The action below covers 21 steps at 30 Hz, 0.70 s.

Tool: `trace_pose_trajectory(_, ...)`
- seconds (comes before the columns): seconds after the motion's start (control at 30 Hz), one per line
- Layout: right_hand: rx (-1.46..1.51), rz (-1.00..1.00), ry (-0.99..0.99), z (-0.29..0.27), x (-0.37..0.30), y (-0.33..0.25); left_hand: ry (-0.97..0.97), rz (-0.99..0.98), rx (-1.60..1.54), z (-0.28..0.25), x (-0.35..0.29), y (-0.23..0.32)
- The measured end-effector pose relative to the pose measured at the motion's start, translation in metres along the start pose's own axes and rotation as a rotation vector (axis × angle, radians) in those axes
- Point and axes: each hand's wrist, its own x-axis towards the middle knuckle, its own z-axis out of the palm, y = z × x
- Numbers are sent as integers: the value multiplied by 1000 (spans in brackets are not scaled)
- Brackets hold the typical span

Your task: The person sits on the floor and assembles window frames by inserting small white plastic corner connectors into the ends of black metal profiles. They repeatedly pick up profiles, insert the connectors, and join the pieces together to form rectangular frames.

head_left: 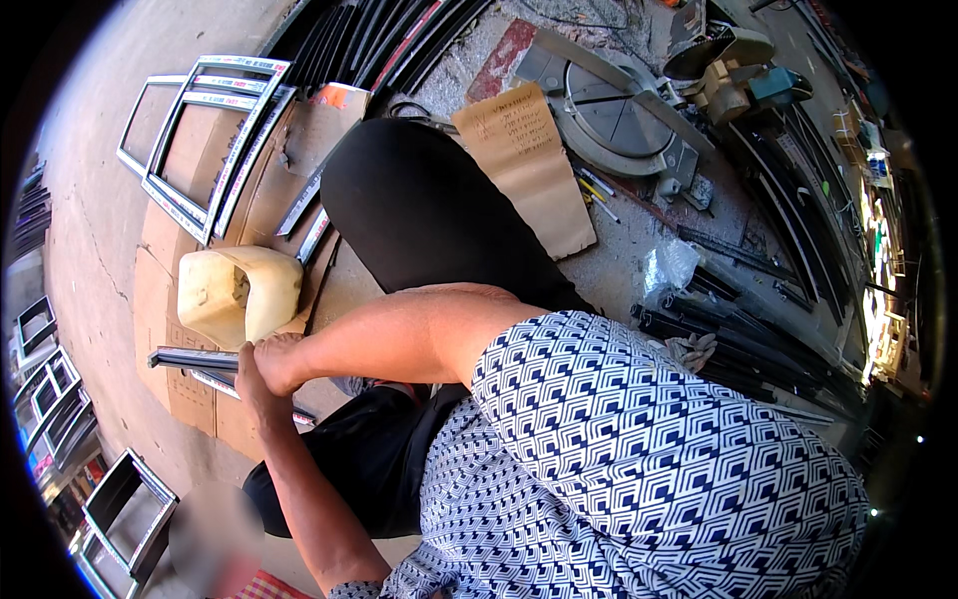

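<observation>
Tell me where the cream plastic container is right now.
The cream container is left of centre in the head view, on the cardboard, just above the right hand.

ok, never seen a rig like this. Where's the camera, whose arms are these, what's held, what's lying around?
No machine moves anything here: it's a person's bare hands. There's one picture, from the left of two fisheye cameras on their head, looking down; that's why straight edges bend toward the rim.

The left hand reaches in from below; the right hand comes from the patterned sleeve above it. They meet at one end of a dark bar, seemingly holding it; each hand's exact grip is hard to make out.

Beside them, a cream container sits on cardboard. Farther off are frames, a handwritten sheet and a saw. The black shape mid-picture is the person's leg.
</observation>
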Motion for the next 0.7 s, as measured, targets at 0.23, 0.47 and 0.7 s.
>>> trace_pose_trajectory(0.23,19,7,0,3,1,0,32,78,129,-3,-4,-2)
trace_pose_trajectory(0.47,11,33,-16,1,2,3,28,24,62,-3,3,-9)
trace_pose_trajectory(0.7,24,15,-43,2,4,4,10,100,166,-4,6,-11)
